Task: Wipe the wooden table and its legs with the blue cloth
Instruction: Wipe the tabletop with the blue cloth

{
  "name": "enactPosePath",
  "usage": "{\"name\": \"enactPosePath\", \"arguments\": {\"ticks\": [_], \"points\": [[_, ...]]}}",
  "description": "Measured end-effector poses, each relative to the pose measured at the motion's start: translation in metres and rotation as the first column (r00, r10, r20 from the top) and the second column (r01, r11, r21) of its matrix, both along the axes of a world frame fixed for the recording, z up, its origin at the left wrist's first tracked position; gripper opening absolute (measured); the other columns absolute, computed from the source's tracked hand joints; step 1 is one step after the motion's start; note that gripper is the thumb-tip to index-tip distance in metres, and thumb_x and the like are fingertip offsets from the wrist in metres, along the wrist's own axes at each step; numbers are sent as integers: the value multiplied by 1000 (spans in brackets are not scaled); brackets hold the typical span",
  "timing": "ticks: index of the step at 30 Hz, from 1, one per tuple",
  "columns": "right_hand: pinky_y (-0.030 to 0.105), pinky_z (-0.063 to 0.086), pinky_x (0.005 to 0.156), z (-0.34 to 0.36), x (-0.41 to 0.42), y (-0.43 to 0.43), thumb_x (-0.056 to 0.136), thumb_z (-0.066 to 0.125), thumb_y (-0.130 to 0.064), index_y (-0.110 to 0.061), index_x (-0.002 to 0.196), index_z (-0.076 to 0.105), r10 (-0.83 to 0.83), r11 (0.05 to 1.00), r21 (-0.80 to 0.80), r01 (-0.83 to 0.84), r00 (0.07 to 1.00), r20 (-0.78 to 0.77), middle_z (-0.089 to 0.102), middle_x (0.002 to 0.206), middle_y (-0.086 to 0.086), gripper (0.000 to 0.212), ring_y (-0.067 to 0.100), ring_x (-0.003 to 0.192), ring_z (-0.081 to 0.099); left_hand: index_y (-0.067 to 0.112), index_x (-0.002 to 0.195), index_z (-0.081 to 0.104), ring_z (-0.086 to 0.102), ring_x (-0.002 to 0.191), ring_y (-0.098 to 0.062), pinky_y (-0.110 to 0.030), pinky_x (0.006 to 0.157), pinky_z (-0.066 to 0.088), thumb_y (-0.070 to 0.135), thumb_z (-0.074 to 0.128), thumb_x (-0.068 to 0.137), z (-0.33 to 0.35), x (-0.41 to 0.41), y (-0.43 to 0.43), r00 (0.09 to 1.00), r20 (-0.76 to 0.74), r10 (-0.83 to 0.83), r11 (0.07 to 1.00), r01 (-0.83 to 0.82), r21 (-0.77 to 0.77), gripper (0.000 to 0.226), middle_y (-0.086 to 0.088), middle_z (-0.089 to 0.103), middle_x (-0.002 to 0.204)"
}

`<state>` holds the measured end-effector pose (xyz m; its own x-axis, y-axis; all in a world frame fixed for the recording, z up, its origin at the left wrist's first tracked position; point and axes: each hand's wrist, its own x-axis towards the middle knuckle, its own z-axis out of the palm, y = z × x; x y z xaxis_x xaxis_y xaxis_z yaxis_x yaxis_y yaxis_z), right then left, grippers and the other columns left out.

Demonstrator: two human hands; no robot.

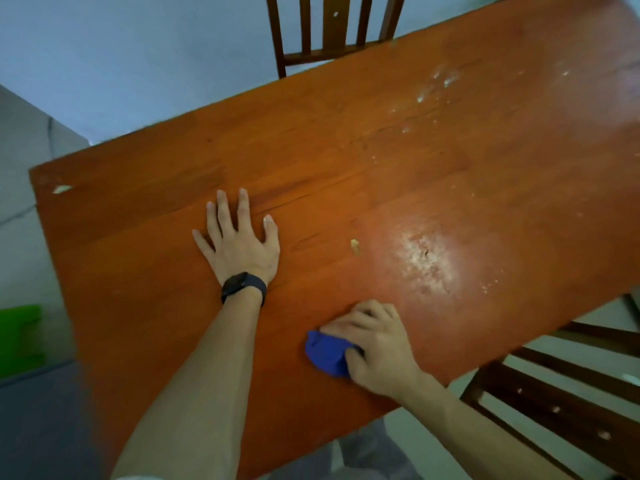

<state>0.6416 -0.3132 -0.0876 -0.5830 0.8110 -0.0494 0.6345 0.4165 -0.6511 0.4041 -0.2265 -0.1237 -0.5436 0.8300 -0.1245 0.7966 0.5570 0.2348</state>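
Observation:
The orange-brown wooden table fills most of the view, its top scuffed with pale worn patches. My left hand lies flat on the tabletop with fingers spread, a black watch on its wrist. Near the table's front edge my right hand presses down on the bunched blue cloth, which sticks out to the left from under my fingers. The table's legs are hidden beneath the top.
A wooden chair stands at the far side of the table. Another dark wooden chair stands at the right, close to the front edge. A green object sits on the floor at the left.

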Motion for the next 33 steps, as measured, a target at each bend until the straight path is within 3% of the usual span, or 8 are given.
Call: {"name": "enactPosePath", "arguments": {"ticks": [3,9,12,16,23,26,29,33], "points": [[37,43,86,7,8,15,70,46,-20,-31,115,72,-50,993,-110,47,998,-32,69,113,-18,53,13,102,52,36,156,16,4,152,-22,-59,120,4,62,23,96,0,-1,-1,1000,4,-26,999,26,-23,66,0,9,166],[44,42,90,-1,33,59,76,47,-16,-27,128,64,-394,916,146,375,909,138,65,126,-11,56,26,107,51,26,158,13,4,152,-23,-59,120,4,55,24,100,-1,10,-48,978,-20,-209,976,207,-61,66,-4,7,166],[39,38,89,-4,29,-27,73,48,-16,-28,123,66,-218,971,123,206,971,96,65,126,-14,55,25,109,52,27,158,11,3,153,-22,-58,120,6,51,23,101,4,41,-118,981,26,-192,979,194,-59,63,-2,6,166],[42,42,86,12,24,-91,71,46,-20,-33,121,67,78,989,-130,-75,997,21,65,123,-20,56,15,106,51,29,157,18,6,152,-19,-56,121,10,45,25,100,5,69,-210,976,54,-211,972,215,-95,60,3,11,165],[39,38,90,2,23,-24,78,50,-18,-26,139,53,-268,963,85,255,943,200,56,137,-10,61,24,114,44,35,153,29,11,151,-15,-46,123,6,40,32,100,6,63,-198,987,62,-145,988,148,-35,53,8,21,163],[38,39,81,4,13,-101,74,51,-20,-27,128,61,-51,998,44,45,988,143,62,129,-12,56,24,107,49,36,153,30,12,151,-14,-45,123,6,40,32,100,7,63,-202,987,70,-146,989,147,-16,53,8,21,163],[33,36,79,14,5,-158,74,40,-22,-32,118,69,259,944,-210,-254,966,-6,67,120,-20,54,14,100,48,37,152,31,13,151,-14,-46,123,8,37,35,101,9,63,-202,985,91,-144,990,143,14,51,8,23,162],[37,40,88,10,14,-113,74,52,-7,-28,124,66,-121,985,-126,115,992,-36,65,124,-16,56,10,105,44,36,152,31,14,151,-14,-46,123,8,38,33,100,6,60,-206,982,94,-164,986,162,32,52,6,24,162]]}}
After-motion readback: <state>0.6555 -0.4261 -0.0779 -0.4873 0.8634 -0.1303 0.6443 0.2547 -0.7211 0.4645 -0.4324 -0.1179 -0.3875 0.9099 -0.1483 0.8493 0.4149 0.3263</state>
